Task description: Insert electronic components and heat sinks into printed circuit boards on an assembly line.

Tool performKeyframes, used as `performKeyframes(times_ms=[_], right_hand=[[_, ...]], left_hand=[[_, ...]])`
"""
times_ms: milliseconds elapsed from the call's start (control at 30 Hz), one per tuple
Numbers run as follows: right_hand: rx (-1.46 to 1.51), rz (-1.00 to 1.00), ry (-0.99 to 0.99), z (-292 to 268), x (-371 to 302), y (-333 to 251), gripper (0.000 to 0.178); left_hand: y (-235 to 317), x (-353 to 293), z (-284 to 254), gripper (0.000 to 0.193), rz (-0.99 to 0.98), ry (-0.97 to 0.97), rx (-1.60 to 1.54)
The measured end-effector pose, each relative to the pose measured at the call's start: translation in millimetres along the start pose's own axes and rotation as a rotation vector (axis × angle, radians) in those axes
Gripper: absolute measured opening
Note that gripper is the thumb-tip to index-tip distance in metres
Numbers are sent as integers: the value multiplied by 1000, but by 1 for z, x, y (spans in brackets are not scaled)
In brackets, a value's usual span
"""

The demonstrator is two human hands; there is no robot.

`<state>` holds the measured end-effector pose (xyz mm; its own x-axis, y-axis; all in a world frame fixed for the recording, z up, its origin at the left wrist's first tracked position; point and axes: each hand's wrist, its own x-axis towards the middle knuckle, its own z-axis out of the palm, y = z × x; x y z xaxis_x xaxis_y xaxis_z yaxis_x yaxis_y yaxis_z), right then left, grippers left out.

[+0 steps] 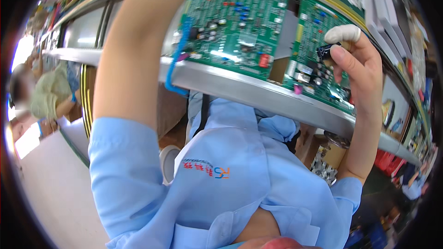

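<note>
I have the right hand (364, 62) pinching a small, black, cylindrical component (325, 52) above a green, rectangular circuit board (308, 41). Left of that board lies a second green circuit board (230, 30); a silver metal rail (249, 87) borders both. The left hand is out of view; I cannot tell its grip.

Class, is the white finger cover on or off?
On: the white finger cover sheathes a finger of the right hand, which holds a black component.

The metal rail (263, 91) looks smooth, the circuit boards (260, 23) glossy, the black component (326, 52) shiny, the cloth shirt (226, 145) matt
</note>
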<state>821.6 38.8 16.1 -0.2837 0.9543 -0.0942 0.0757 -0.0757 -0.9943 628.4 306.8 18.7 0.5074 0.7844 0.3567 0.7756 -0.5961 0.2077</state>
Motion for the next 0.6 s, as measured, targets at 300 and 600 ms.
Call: performKeyframes(times_ms=[300, 600], right_hand=[[-444, -61, -250, 114, 45, -19, 21], [-934, -524, -236, 151, 70, 8, 17]], left_hand=[[-15, 9, 15, 27, 15, 31, -102], [-31, -9, -15, 20, -365, 245, -931]])
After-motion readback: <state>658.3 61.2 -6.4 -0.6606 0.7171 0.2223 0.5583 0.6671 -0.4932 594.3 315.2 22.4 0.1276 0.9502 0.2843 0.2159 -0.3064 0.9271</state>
